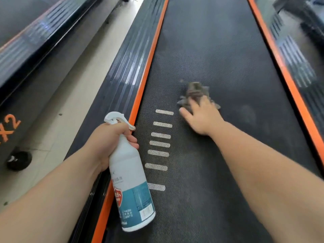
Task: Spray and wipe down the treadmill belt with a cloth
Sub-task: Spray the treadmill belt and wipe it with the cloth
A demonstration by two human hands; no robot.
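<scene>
Crumpled grey cloth [196, 92] on black belt [219, 50]

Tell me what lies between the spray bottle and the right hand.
Only white dash marks printed on the belt, seen in the head view.

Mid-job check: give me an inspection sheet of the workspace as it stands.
Surface: black treadmill belt; faint smudges right of the cloth; white dashes near its left edge.
Job's things: grey cloth crumpled on the belt; white spray bottle held over the left rail.
Clutter: nothing seen.
Hands: left hand grips the bottle's neck; right hand presses the cloth.
Cables: nothing seen.
Surroundings: orange edge strips, tiled floor, another machine at left.
</scene>
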